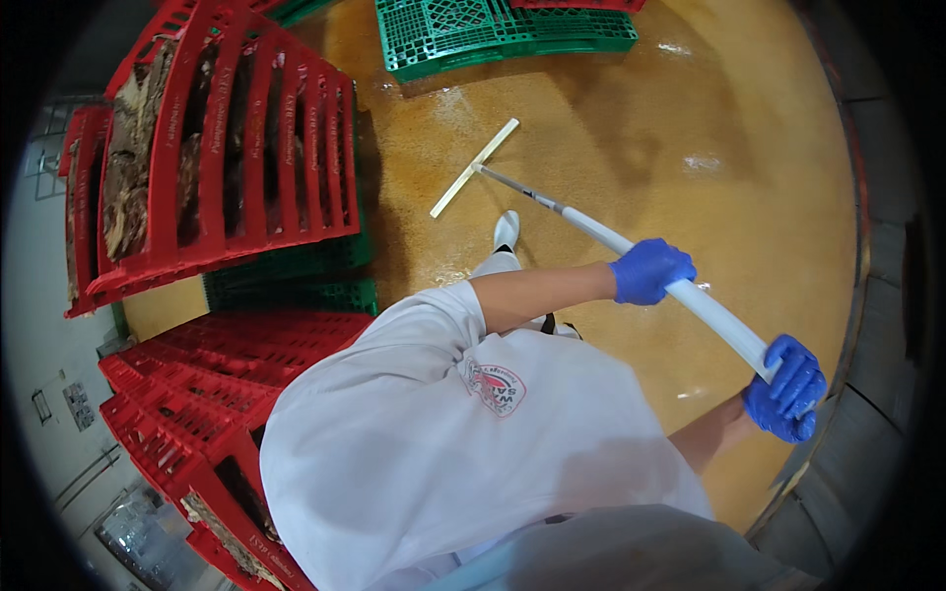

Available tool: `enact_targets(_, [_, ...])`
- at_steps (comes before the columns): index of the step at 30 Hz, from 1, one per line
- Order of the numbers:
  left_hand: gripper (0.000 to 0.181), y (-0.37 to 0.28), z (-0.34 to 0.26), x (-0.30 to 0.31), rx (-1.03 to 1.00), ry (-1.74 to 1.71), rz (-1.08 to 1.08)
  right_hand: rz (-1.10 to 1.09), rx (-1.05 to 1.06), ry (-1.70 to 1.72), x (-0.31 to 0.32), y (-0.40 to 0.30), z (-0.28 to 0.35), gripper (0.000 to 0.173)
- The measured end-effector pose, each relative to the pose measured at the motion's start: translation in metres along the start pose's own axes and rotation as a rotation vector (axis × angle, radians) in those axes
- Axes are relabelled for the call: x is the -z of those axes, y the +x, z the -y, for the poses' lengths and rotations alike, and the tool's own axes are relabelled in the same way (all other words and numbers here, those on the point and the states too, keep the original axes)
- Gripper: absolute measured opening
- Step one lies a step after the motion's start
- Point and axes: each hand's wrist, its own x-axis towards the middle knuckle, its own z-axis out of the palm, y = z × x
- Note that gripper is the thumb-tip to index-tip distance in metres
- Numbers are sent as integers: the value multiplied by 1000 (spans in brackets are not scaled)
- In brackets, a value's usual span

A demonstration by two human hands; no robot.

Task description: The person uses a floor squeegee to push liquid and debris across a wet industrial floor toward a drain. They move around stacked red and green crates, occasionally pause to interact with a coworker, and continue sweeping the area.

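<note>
A floor squeegee lies slanted across the view, its pale straight head (475,168) resting on the wet yellow-brown floor (746,133). A thin metal shaft runs from the head into a thick white handle (720,321). My left hand (654,271), in a blue glove, wraps around the middle of that handle. Near the handle's upper end, my right hand (787,390), also blue-gloved, is closed around it. The left arm crosses in front of my white shirt (458,443). One white boot (507,230) shows below the pole.
Red slatted plastic crates (255,148) with brown, rough contents stand close at left. More red crates (222,384) stand nearer me, beside green pallets (295,266). Another green plastic pallet (502,37) lies ahead. A grey wall (879,295) borders the floor at right.
</note>
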Motion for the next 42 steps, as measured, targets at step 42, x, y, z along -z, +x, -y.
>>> enact_targets(42, [10, 55, 364, 318, 762, 600, -503, 431, -361, 498, -19, 428, -401, 29])
